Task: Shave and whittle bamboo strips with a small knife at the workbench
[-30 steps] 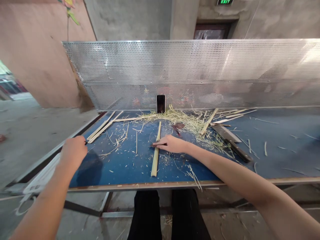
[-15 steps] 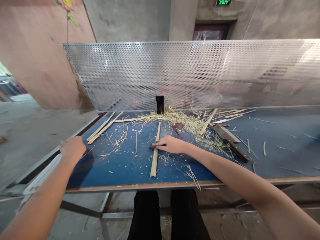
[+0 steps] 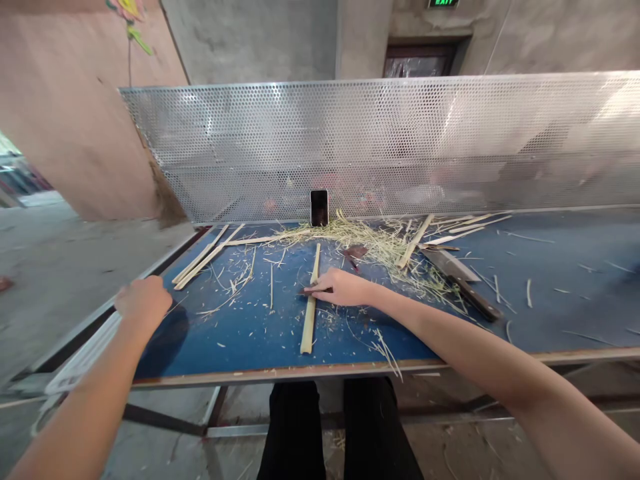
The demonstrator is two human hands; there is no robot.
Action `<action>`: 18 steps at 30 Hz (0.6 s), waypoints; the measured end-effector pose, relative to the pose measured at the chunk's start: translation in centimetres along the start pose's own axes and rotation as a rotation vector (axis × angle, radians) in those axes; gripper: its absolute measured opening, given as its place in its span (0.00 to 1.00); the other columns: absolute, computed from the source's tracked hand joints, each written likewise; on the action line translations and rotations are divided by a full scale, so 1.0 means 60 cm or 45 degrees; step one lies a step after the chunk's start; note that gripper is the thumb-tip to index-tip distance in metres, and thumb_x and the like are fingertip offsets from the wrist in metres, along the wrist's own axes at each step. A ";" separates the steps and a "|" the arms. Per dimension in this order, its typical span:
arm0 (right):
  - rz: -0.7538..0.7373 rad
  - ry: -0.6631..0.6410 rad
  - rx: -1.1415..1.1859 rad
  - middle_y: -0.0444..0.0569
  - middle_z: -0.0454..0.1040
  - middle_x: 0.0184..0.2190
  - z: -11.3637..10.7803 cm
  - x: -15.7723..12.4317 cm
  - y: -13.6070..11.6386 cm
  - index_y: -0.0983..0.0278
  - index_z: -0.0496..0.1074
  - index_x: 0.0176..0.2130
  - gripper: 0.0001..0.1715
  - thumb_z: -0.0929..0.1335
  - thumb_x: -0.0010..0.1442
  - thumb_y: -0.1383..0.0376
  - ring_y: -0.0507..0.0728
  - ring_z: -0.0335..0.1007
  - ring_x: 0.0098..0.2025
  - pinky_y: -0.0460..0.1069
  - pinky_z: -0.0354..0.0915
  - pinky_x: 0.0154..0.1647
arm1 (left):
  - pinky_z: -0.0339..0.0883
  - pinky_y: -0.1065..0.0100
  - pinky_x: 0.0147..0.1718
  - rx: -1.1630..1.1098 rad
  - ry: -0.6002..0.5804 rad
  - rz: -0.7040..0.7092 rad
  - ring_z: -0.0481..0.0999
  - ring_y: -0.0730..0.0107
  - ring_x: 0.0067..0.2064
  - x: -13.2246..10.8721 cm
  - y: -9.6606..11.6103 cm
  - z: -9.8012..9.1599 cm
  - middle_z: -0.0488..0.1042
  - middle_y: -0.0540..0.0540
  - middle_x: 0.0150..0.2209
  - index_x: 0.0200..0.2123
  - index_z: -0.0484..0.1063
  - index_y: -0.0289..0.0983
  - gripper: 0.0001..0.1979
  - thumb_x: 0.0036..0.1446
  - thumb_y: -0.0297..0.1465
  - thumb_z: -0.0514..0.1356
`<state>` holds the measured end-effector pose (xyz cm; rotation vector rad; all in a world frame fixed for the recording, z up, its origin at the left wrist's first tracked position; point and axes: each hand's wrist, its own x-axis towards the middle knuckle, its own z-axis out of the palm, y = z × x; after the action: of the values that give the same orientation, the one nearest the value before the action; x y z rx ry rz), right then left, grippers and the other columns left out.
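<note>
My right hand [image 3: 345,288] is closed round a small dark knife [image 3: 315,291], which lies across a pale split bamboo strip [image 3: 308,327] on the blue tabletop [image 3: 225,353]. The strip runs lengthwise away from me. At the table's left edge my left hand [image 3: 143,303] is closed and slightly blurred. Next to it is a white slatted object [image 3: 87,353], partly behind my forearm. Whether my left hand grips that object I cannot tell.
Bamboo strips [image 3: 203,260] lie at the left back. Shavings [image 3: 370,233] heap along the perforated metal screen [image 3: 280,147], near an upright phone [image 3: 319,208]. A cleaver [image 3: 463,283] and another bamboo piece [image 3: 416,241] lie to the right.
The view has shifted slightly. My left hand has moved a little at the table edge; my right hand, the knife and the bamboo strip stay in place.
</note>
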<state>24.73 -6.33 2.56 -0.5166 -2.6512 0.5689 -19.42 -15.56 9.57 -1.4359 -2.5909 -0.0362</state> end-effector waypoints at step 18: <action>-0.169 -0.015 0.027 0.50 0.81 0.33 0.002 0.004 -0.001 0.64 0.84 0.47 0.19 0.65 0.75 0.59 0.54 0.71 0.33 0.52 0.67 0.43 | 0.73 0.61 0.40 -0.968 -0.032 0.923 0.80 0.59 0.41 -0.242 0.251 -0.078 0.82 0.42 0.44 0.47 0.80 0.41 0.19 0.70 0.44 0.54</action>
<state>24.47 -6.32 2.52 -0.3291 -2.6632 0.5604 1.50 -20.22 10.73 -2.5313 -1.9646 -0.9770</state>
